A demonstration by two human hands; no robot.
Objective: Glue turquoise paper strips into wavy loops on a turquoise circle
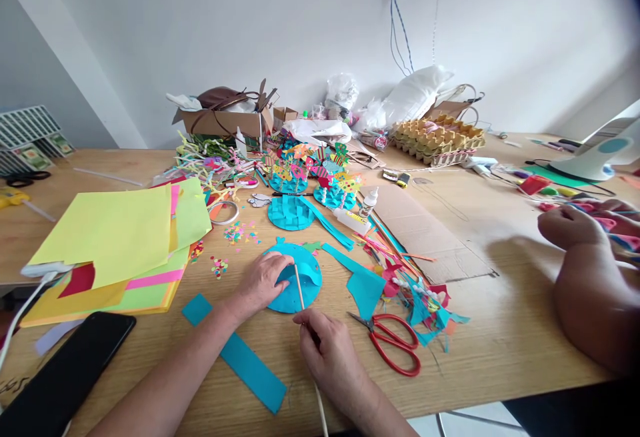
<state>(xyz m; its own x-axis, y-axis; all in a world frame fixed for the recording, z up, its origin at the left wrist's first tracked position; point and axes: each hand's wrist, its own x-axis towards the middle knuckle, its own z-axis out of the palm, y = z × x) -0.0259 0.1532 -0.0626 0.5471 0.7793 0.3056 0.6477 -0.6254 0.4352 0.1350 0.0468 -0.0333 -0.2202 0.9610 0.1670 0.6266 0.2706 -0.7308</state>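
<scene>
A round blue paper disc (pixel 305 300) lies on the table in front of me, with a curled blue flap standing up on its right side. My left hand (pixel 265 280) rests over the disc's left part, with fingers bent and holding it. My right hand (pixel 327 347) is closed around a thin pale wooden stick (pixel 299 283), whose upper end reaches over the disc, close to my left fingertips. Under my left forearm lies a blue paper strip (pixel 255 373). Red-handled scissors (pixel 395 343) lie to the right of my right hand, beside a blue paper offcut (pixel 367 290).
Yellow paper sheets (pixel 110 230) and a black phone (pixel 70 370) lie left. Behind the disc are a woven blue disc (pixel 290 213), a glue bottle (pixel 369 202) and fish decorations (pixel 325 167). Cardboard (pixel 430 233) lies right; another person's hand (pixel 573 227) works at far right.
</scene>
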